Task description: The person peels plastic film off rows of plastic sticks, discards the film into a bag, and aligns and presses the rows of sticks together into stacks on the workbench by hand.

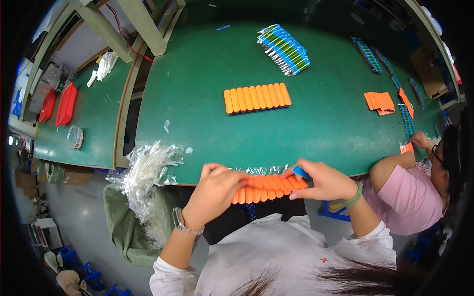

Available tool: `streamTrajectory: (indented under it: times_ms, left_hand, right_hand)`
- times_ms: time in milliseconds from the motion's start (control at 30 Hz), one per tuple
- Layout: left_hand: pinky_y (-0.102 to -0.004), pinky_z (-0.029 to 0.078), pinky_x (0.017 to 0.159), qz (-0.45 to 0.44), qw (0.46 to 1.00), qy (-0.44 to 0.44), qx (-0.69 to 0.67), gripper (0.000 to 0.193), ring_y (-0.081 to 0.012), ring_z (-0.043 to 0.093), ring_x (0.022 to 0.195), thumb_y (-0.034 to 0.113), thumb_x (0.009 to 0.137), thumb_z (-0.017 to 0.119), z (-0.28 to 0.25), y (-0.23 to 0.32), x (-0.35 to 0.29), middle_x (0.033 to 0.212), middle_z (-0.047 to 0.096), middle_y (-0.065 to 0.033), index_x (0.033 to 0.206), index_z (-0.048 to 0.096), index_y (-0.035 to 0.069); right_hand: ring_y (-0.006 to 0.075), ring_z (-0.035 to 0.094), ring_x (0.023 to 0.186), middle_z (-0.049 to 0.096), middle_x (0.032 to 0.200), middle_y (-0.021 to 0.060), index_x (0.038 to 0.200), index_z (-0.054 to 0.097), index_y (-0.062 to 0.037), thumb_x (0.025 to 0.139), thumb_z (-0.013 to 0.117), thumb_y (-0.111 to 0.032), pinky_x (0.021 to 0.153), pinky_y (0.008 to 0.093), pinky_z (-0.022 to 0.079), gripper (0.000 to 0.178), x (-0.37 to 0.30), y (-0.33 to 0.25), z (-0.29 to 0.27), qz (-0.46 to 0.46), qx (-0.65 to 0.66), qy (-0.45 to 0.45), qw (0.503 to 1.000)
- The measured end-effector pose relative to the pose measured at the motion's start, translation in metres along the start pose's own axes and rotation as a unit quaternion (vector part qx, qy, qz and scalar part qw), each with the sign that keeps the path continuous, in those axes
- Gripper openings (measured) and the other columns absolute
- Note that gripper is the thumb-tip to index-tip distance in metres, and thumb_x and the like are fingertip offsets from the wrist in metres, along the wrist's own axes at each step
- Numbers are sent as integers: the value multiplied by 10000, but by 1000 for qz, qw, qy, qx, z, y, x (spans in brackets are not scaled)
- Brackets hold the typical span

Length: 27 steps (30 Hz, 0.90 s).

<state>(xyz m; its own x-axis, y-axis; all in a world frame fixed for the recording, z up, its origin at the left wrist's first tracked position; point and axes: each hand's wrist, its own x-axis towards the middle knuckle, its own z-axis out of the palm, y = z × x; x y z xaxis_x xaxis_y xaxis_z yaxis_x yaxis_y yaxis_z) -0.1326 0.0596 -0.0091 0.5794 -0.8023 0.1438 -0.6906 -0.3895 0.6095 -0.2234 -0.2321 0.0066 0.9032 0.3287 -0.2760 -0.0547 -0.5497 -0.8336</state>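
Note:
Over the table's near edge I hold a row of bright orange round-ended strips (264, 190), set side by side in overlapping layers. My left hand (217, 191) is closed on the row's left end, its fingertips over the top. At the other end my right hand (332, 182) grips with thumb and fingers. A small blue piece (299, 171) shows at the right fingertips; I cannot tell whether it is a finger cover or a strip. Clear plastic (261, 170) lies just beyond the row. Farther off, a neat row of similar lighter orange strips (257, 97) rests on the green table (197, 123).
A fan of blue, green and yellow packets (284, 49) lies at the back. Clear plastic sleeves (153, 163) heap at the left edge above a green sack (123, 224). On my right a person in pink (414, 195) works beside orange stacks (379, 102). Red trays (66, 104) stand far left.

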Motion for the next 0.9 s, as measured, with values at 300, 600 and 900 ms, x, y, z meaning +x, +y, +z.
streamTrajectory:
  times_ms: [300,600,900]
  left_hand:
    - [-407,457,887,-17,998,67,8,102,-273,654,871,38,873,633,-10,5,25,936,715,-97,974,648,48]
    - [-479,417,988,93,976,80,179,148,-170,649,993,30,788,659,1,-7,14,1152,718,18,924,629,82]
    - [-485,396,1070,23,993,-7,117,235,-170,634,1011,79,787,693,-1,-3,14,1137,715,26,1019,652,85]
  right_hand:
    - [319,634,971,673,1037,135,1172,546,-4,874,735,-159,820,378,505,386,11,0,7,30,59,60,996]
    - [302,647,941,681,1026,130,991,619,-29,738,667,8,766,383,532,260,19,2,12,-236,-281,240,899]
    - [352,636,893,633,945,151,1019,527,-9,800,766,-147,747,408,525,353,14,5,1,-52,-161,69,983]
